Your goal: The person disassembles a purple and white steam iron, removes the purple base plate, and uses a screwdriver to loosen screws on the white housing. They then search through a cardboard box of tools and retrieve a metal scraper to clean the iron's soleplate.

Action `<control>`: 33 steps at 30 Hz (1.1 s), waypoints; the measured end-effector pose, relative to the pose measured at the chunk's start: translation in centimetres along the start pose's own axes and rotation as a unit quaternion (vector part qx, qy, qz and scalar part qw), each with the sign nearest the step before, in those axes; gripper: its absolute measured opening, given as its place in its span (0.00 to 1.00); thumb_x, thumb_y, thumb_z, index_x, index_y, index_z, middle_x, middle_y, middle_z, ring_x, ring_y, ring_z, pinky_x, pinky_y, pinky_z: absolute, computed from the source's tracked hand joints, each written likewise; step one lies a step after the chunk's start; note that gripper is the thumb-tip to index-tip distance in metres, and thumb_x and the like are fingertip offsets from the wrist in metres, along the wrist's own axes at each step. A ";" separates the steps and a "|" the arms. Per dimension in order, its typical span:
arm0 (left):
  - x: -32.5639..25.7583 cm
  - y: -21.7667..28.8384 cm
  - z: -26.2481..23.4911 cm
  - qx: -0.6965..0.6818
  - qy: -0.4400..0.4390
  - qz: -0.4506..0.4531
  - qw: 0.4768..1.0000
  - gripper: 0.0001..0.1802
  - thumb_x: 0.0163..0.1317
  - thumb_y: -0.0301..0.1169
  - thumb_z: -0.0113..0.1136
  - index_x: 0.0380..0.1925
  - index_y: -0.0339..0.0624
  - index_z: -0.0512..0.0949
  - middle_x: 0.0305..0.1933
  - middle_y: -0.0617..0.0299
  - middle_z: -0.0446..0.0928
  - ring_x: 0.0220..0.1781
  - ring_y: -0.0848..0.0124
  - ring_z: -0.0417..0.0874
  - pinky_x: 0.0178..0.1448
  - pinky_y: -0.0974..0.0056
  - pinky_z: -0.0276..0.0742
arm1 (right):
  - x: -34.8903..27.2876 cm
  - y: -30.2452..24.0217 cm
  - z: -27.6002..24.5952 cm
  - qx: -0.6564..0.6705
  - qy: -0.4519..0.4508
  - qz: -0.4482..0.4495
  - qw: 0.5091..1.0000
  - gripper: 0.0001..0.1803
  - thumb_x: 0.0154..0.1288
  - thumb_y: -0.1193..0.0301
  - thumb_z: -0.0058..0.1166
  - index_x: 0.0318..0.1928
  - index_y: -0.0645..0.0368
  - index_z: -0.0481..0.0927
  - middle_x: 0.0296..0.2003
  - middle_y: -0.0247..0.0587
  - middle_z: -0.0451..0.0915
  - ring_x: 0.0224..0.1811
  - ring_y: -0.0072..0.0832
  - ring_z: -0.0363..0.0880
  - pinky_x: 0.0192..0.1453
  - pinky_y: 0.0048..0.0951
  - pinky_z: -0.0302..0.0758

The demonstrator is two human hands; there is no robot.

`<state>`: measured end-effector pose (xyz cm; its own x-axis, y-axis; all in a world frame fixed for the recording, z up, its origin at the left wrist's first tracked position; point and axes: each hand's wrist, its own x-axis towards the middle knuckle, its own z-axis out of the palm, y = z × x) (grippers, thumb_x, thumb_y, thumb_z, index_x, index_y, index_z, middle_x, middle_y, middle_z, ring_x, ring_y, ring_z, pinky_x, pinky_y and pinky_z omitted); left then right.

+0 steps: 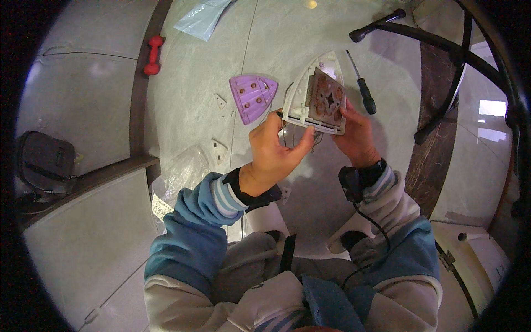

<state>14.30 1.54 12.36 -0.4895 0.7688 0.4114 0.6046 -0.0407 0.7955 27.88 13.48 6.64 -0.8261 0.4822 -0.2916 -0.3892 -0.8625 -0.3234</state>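
A red dumbbell (154,55) and a pale blue bag (202,20) are lying on the floor (191,94), a dark case (47,159) sitting far left.

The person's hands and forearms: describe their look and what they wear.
Bare left hand and right hand; black wristbands; blue-and-cream fabric sleeves with striped ribbed cuffs. A black boxy device at the right wrist trails a black cable.

From my remote post, I count two hands (272,150), one white housing (299,113), one brown plate (325,100), one purple cover (253,94), at least three small white pieces (219,150), one screwdriver (364,93) far right, one red dumbbell (153,56) far left and one black case (47,161) at left.
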 end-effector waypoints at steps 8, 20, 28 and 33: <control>0.1 0.6 -0.2 -0.008 -0.007 -0.002 1.000 0.18 0.45 0.28 0.70 0.31 0.34 0.71 0.24 0.54 0.76 0.23 0.64 0.80 0.28 0.66 0.73 | 0.0 0.0 0.6 -0.003 0.013 -0.013 1.000 0.29 0.58 0.73 0.48 0.62 0.59 0.63 0.55 0.39 0.72 0.57 0.34 0.70 0.61 0.36 0.67; 2.8 -4.8 -1.7 -0.403 -0.078 -0.415 0.812 0.13 0.57 0.22 0.50 0.43 0.32 0.73 0.42 0.55 0.78 0.41 0.68 0.81 0.49 0.62 0.80 | -0.5 -0.8 4.7 -0.104 0.192 -0.077 0.973 0.16 0.65 0.71 0.50 0.52 0.63 0.70 0.43 0.38 0.78 0.43 0.28 0.79 0.45 0.29 0.77; 2.6 -6.0 -2.0 -0.442 -0.068 -0.434 0.782 0.14 0.56 0.22 0.49 0.43 0.33 0.73 0.38 0.57 0.78 0.38 0.70 0.80 0.48 0.62 0.80 | -0.8 -0.1 5.9 -0.113 0.159 -0.106 0.975 0.17 0.68 0.68 0.46 0.53 0.63 0.69 0.43 0.38 0.78 0.43 0.26 0.79 0.44 0.27 0.78; 2.8 -6.5 -2.3 -0.432 -0.074 -0.404 0.803 0.15 0.55 0.22 0.50 0.44 0.35 0.73 0.41 0.58 0.78 0.40 0.71 0.80 0.46 0.64 0.79 | -0.7 0.0 6.0 -0.117 0.147 -0.121 0.975 0.18 0.67 0.72 0.48 0.55 0.63 0.68 0.44 0.40 0.78 0.43 0.27 0.79 0.45 0.28 0.78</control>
<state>7.62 2.49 9.35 -0.3840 0.8317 -0.4010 -0.5664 0.1309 0.8137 26.03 12.21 12.29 -0.5567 0.7197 -0.4149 -0.4255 -0.6760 -0.6016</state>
